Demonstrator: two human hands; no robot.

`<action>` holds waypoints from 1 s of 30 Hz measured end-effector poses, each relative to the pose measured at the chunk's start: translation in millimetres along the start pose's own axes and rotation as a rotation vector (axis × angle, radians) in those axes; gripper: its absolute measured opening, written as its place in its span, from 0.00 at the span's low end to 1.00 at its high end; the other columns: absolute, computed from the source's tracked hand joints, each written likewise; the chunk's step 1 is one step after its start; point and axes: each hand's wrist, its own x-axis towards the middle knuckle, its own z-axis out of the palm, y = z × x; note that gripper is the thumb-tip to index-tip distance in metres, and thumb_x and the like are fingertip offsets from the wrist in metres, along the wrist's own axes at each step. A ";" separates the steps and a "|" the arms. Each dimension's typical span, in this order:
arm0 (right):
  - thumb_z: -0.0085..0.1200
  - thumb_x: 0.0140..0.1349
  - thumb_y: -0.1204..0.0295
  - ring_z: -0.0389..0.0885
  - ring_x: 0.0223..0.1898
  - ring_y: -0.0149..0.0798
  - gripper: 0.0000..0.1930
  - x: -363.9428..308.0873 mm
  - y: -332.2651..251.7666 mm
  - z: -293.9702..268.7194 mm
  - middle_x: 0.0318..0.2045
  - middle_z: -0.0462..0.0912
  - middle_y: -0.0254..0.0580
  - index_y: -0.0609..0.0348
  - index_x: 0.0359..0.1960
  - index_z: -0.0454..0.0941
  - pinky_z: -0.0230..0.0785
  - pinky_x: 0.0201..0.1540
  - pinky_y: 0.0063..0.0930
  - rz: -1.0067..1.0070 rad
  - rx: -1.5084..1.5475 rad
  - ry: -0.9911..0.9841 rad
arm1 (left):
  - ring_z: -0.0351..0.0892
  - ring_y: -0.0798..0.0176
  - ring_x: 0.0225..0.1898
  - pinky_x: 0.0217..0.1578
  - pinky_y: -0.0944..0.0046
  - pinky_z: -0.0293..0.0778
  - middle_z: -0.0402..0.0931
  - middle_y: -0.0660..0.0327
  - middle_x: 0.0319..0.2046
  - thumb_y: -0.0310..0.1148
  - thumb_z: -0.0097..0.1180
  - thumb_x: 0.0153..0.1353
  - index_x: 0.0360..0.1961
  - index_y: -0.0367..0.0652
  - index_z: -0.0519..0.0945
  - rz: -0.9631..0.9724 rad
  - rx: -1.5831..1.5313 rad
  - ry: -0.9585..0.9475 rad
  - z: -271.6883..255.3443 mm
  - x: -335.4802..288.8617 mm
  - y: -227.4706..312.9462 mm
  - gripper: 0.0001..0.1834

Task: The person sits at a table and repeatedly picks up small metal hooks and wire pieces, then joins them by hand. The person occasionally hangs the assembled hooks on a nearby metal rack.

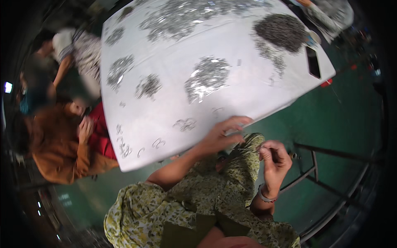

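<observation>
My left hand hovers over the near edge of the white table. Its fingers are curved and apart, with nothing visible in them. To its right, past the edge and above my lap, my right hand is closed in a pinch. A faint thin line shows near its fingertips, too small to make out. Closest to my left hand lies a thin curved piece, with a small heap of similar curved pieces to the left. Beyond them spreads a pile of small shiny metal pieces.
A dark heap of thin pieces lies at the far right beside a black phone and a cup. More shiny pieces cover the far side. People sit at the left and far right. A metal frame stands right of me.
</observation>
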 end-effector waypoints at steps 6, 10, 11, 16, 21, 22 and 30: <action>0.59 0.53 0.86 0.75 0.28 0.30 0.06 6.0 -5.9 -21.8 0.28 0.81 0.40 0.65 0.32 0.79 0.68 0.32 0.21 -0.105 -0.190 -0.059 | 0.41 0.45 0.72 0.68 0.50 0.46 0.49 0.44 0.69 0.53 0.43 0.67 0.67 0.34 0.58 -0.044 1.064 0.063 -57.9 187.8 -16.6 0.37; 0.59 0.53 0.87 0.76 0.28 0.31 0.07 7.0 -6.6 -28.4 0.28 0.81 0.40 0.65 0.32 0.79 0.69 0.33 0.22 -0.091 -0.201 -0.039 | 0.27 0.36 0.72 0.69 0.42 0.31 0.40 0.38 0.70 0.65 0.41 0.62 0.68 0.28 0.49 -0.172 1.226 0.180 -70.1 309.3 -81.4 0.51; 0.59 0.53 0.87 0.77 0.28 0.31 0.07 6.5 -5.5 -31.6 0.28 0.81 0.40 0.65 0.32 0.79 0.69 0.33 0.22 -0.080 -0.196 -0.023 | 0.27 0.35 0.72 0.69 0.42 0.29 0.39 0.38 0.70 0.66 0.41 0.62 0.68 0.29 0.49 -0.216 1.224 0.211 -64.7 326.8 -92.5 0.51; 0.59 0.53 0.87 0.77 0.28 0.30 0.07 9.2 -0.2 -43.5 0.28 0.82 0.40 0.65 0.32 0.79 0.70 0.33 0.22 0.010 -0.148 0.000 | 0.34 0.36 0.71 0.68 0.41 0.33 0.45 0.38 0.68 0.65 0.45 0.60 0.68 0.32 0.52 -0.080 1.229 0.291 2.1 337.3 -116.8 0.50; 0.59 0.54 0.86 0.77 0.28 0.28 0.06 16.3 1.1 -46.6 0.29 0.82 0.40 0.65 0.32 0.79 0.70 0.33 0.21 0.017 -0.146 0.008 | 0.46 0.41 0.67 0.63 0.40 0.42 0.51 0.42 0.66 0.62 0.52 0.57 0.65 0.44 0.62 0.054 1.387 0.240 29.0 335.3 -124.4 0.42; 0.59 0.54 0.86 0.77 0.28 0.28 0.06 17.1 -0.1 -47.2 0.29 0.82 0.39 0.65 0.32 0.79 0.70 0.34 0.21 0.021 -0.135 0.019 | 0.49 0.43 0.65 0.61 0.41 0.45 0.52 0.44 0.65 0.61 0.53 0.57 0.63 0.45 0.64 0.071 1.382 0.201 26.0 339.8 -123.2 0.40; 0.59 0.54 0.85 0.76 0.28 0.28 0.05 13.0 0.7 -57.4 0.29 0.82 0.39 0.65 0.32 0.79 0.69 0.33 0.20 -0.004 -0.151 0.101 | 0.75 0.47 0.48 0.46 0.47 0.73 0.68 0.49 0.47 0.43 0.46 0.67 0.40 0.41 0.73 0.230 1.513 -0.076 -33.3 358.7 -98.8 0.15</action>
